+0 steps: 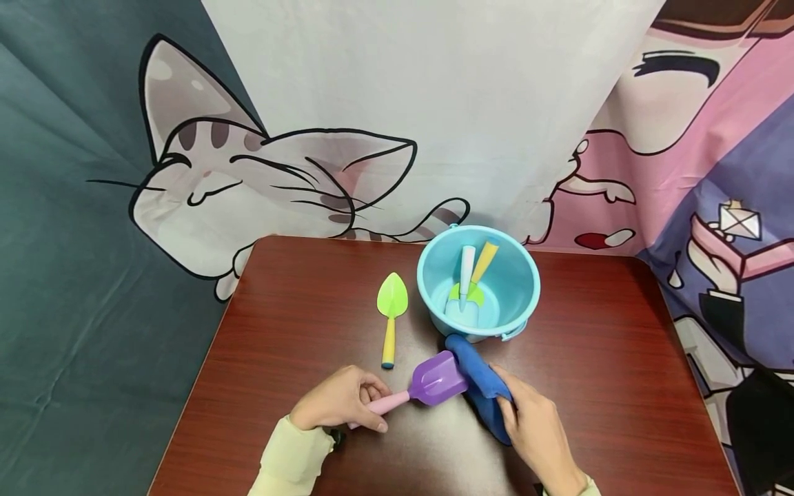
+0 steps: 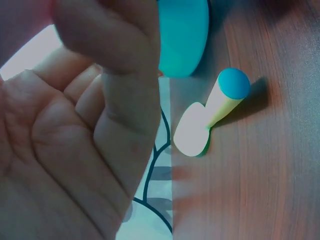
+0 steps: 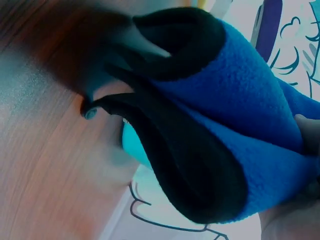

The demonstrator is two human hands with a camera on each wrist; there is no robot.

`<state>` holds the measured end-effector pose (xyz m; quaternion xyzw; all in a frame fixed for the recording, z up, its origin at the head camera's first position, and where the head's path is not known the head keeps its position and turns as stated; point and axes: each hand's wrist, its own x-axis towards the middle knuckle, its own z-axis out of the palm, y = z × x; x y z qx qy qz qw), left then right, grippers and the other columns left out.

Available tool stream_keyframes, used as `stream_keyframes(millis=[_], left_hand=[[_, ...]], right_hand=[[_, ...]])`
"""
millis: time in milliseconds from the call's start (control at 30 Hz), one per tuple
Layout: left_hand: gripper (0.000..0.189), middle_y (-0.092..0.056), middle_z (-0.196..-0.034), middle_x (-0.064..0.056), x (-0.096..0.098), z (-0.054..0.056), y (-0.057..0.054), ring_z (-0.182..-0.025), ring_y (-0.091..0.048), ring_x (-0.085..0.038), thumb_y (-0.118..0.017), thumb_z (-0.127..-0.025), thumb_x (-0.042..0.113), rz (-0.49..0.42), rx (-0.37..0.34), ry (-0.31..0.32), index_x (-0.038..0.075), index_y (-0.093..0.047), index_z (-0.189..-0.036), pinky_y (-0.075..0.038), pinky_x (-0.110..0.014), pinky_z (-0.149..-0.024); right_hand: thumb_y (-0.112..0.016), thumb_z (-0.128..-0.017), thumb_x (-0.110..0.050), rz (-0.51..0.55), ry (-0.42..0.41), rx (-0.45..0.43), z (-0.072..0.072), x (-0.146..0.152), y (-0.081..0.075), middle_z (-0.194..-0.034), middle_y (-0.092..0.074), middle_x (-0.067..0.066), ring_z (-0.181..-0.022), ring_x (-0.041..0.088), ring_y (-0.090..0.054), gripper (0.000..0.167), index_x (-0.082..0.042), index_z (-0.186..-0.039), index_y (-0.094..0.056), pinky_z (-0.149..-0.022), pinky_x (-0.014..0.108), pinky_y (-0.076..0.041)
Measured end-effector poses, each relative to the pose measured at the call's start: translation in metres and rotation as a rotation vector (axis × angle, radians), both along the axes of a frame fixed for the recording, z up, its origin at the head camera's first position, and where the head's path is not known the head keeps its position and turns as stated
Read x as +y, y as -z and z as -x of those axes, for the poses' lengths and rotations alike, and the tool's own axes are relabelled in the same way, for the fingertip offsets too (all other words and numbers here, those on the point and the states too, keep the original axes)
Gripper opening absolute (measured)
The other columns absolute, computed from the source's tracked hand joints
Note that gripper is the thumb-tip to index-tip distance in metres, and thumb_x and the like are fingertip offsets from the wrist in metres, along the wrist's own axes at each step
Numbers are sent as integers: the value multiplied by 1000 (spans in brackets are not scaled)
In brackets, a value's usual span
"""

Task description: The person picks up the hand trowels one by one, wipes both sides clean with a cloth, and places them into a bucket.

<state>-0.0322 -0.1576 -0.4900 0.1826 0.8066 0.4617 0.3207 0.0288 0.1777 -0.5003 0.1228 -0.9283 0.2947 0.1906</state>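
In the head view my left hand point(image 1: 341, 399) pinches the pink handle of a toy shovel with a purple scoop point(image 1: 438, 379). The scoop's tip meets a folded blue cloth point(image 1: 477, 386), gripped by my right hand point(image 1: 536, 427) just in front of the bucket. Seen from the right wrist, the cloth point(image 3: 260, 100) is bunched into folds with dark edges. A green toy trowel point(image 1: 393, 296) with a yellow handle lies on the table to the left of the bucket. The left wrist view shows my left palm point(image 2: 65, 140) large, and the shovel's handle cannot be made out there.
A light blue bucket point(image 1: 428, 303) stands at the table's back edge, with a white-handled toy tool point(image 1: 467, 269) and a yellow-handled one point(image 1: 486, 262) leaning inside. Behind the brown table point(image 1: 298, 296) hangs a printed cartoon cloth point(image 1: 446, 83).
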Motion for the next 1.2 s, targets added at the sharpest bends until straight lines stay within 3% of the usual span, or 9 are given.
stream_keyframes(millis=[233, 400, 533, 667, 767, 867, 1000, 1200], left_hand=[[28, -68, -70, 5, 1, -1, 1, -58, -62, -8, -89, -69, 12, -25, -34, -16, 10, -73, -91, -52, -23, -55], [21, -69, -69, 2, 4, -2, 4, -61, -64, -7, -86, -73, 10, -72, -82, -16, 7, -74, -91, -52, -21, -56], [19, -70, -68, 3, 6, -4, 5, -59, -63, -7, -84, -76, 12, -78, -81, -17, 9, -75, -92, -50, -20, -53], [15, -71, -66, 1, 7, -4, 6, -52, -60, -5, -81, -78, 14, -72, -78, -15, 13, -76, -92, -47, -20, -47], [11, -72, -67, -5, 8, -4, 7, -52, -62, -6, -80, -81, 13, -88, -95, -28, 12, -77, -92, -48, -20, -48], [9, -72, -68, -8, 9, -4, 8, -54, -64, -8, -77, -83, 11, -102, -104, -38, 9, -78, -91, -50, -20, -51], [12, -72, -70, -7, 10, -4, 12, -55, -65, -11, -68, -85, 7, -138, -129, -32, 6, -78, -92, -47, -19, -48], [18, -72, -70, 0, 15, -5, 13, -55, -66, -11, -60, -90, 9, -141, -129, -21, 13, -78, -89, -42, -20, -45]], right_hand=[[-77, -71, 6, 17, -25, 40, -1, 0, -4, -115, -73, 4, -101, 25, -71, 60, -11, -128, -69, -90, 22, -45], [-75, -69, 6, 32, -64, 61, -2, -2, -6, -114, -73, 4, -99, 24, -71, 65, -12, -131, -67, -89, 23, -46], [-72, -72, 3, 36, -83, 53, -3, -5, -7, -114, -73, 5, -100, 24, -70, 64, -13, -133, -65, -89, 23, -46], [-67, -80, -3, 60, -104, 56, -4, -7, -8, -116, -72, 6, -102, 24, -69, 55, -13, -134, -65, -98, 16, -40], [-57, -98, -18, 84, -114, 85, -4, -9, -9, -119, -71, 6, -105, 22, -68, 38, -11, -134, -65, -104, 11, -34], [-43, -107, -32, 105, -126, 143, -3, -13, -10, -121, -71, 6, -107, 21, -68, 41, -9, -132, -66, -105, 12, -33], [-44, -108, -33, 133, -166, 205, -2, -18, -10, -125, -69, 8, -111, 21, -67, 42, -5, -130, -67, -107, 16, -35], [-47, -108, -29, 147, -240, 234, -2, -26, -11, -126, -68, 11, -118, 20, -63, 40, -2, -129, -67, -109, 20, -36]])
